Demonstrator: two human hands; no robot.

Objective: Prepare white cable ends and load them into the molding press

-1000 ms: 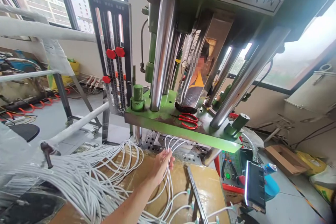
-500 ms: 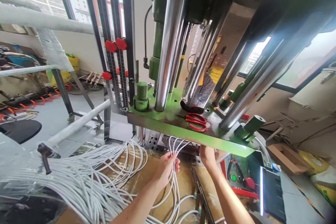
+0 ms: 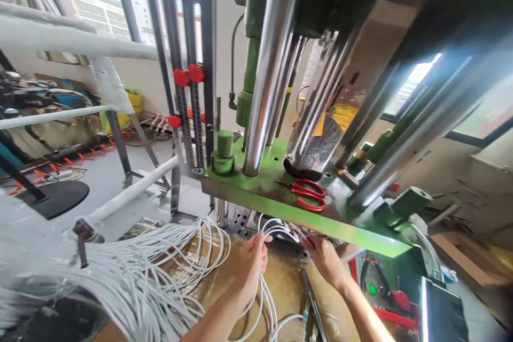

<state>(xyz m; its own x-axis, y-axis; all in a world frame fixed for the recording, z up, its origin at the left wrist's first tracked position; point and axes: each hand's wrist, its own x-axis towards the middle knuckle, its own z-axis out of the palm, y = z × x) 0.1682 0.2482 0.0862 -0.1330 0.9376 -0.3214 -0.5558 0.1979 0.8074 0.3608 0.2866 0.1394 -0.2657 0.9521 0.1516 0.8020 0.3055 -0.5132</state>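
Several white cables (image 3: 267,299) run up through my left hand (image 3: 255,256), whose fingers are closed around them below the green press plate. From there the cables bend over to the right, and their ends reach the fingertips of my right hand (image 3: 324,259). That hand is pinched at the cable ends, just under the plate's front edge; the tips themselves are partly hidden. Above both hands, red-handled scissors (image 3: 310,195) lie on the green press plate (image 3: 260,184).
A large heap of white cables (image 3: 152,272) spreads to the left. Steel columns (image 3: 262,91) rise from the plate. At right are pliers (image 3: 377,278) in a red-edged tray and a black box with a bright strip (image 3: 443,310). A dark metal bar (image 3: 315,302) stands below my hands.
My right hand has come out from under the plate's edge and its fingers now show. The cables curve further right toward it. The view has shifted, so the scene sits further right.
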